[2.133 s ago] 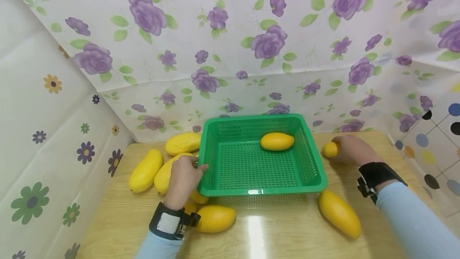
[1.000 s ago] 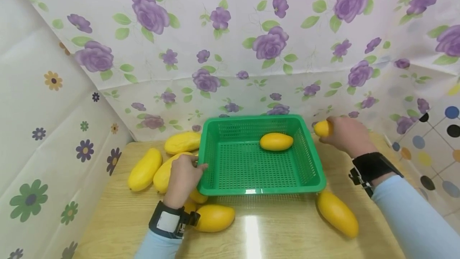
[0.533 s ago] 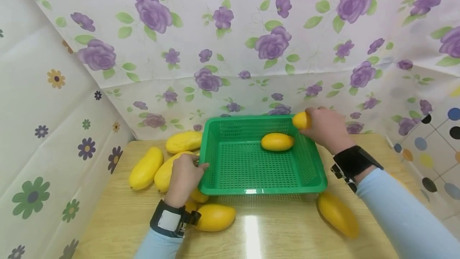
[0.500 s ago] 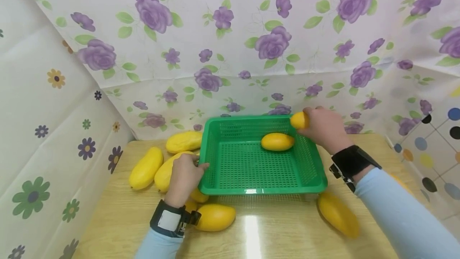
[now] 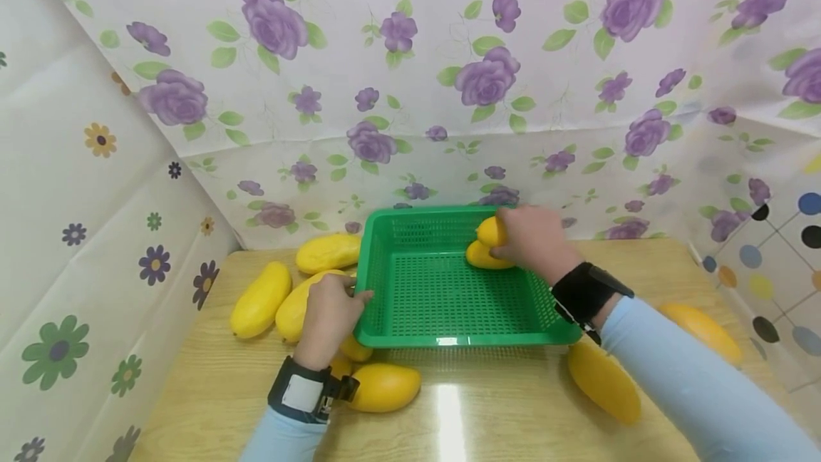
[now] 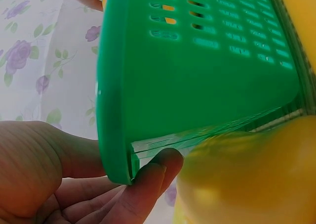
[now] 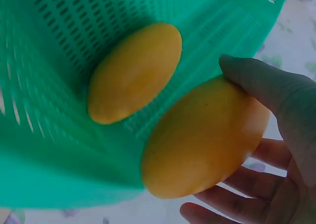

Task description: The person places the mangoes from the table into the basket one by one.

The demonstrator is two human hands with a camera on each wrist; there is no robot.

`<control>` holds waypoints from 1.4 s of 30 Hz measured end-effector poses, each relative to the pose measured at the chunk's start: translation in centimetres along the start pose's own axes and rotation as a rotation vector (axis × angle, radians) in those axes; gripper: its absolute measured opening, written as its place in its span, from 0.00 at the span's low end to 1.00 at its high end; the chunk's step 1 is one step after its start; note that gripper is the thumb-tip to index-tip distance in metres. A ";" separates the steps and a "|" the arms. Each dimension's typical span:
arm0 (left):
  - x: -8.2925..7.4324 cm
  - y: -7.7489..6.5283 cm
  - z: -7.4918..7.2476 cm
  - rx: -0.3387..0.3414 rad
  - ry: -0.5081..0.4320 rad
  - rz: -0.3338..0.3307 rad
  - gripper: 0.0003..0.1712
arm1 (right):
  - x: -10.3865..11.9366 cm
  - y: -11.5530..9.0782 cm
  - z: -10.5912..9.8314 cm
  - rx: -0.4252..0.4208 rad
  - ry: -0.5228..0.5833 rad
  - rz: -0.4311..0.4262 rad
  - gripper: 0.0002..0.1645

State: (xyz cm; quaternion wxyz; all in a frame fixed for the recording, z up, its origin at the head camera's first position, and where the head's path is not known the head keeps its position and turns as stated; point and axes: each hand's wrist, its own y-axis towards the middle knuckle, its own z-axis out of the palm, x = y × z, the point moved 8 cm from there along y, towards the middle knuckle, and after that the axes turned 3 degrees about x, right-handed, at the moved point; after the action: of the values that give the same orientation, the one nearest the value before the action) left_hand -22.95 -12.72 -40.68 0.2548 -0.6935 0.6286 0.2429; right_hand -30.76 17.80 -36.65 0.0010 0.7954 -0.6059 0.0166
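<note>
My right hand [image 5: 535, 239] grips a yellow-orange mango [image 5: 490, 232] inside the far right part of the green plastic basket [image 5: 449, 340]. Thumb and fingers wrap the fruit in the right wrist view, where the held mango [image 7: 205, 140] appears beside another mango [image 7: 136, 73] in the basket. From the head, the held one partly covers that lower mango [image 5: 484, 257]. At the basket's left side, my left hand [image 5: 331, 316] pinches the rim; the left wrist view shows fingertips [image 6: 170, 162] curled under the green rim [image 6: 109, 85].
Several yellow fruits lie left of the basket, among them a long one [image 5: 259, 300] and a ridged one [image 5: 328, 253]. A mango [image 5: 386, 388] lies in front. To the right are a mango [image 5: 604, 382] and another [image 5: 702, 334] partly behind the sleeve. Flowered sheets [image 5: 410, 184] surround the wooden table [image 5: 500, 419].
My right hand has lifted the mango from the table right of the basket and carried it left over the rim into the basket. The left hand has stayed on the rim.
</note>
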 end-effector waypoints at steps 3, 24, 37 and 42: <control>0.0 -0.1 0.0 -0.002 -0.004 0.002 0.16 | 0.5 -0.1 0.8 0.029 -0.003 0.005 0.30; 0.1 0.0 0.1 0.005 -0.005 -0.002 0.16 | 1.9 -0.5 4.2 0.169 -0.056 -0.021 0.36; 0.0 0.0 0.0 -0.004 -0.012 0.016 0.16 | 2.6 -0.5 5.0 0.204 -0.101 -0.057 0.37; -0.1 -0.1 -0.1 -0.008 -0.005 0.019 0.16 | 2.7 -0.4 5.4 0.219 -0.114 -0.068 0.38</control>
State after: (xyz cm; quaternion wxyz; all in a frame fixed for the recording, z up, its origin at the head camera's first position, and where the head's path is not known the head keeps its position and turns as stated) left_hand -22.90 -12.70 -40.60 0.2512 -0.6878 0.6336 0.2497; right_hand -29.52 15.16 -41.99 -0.1194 0.8106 -0.5721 0.0375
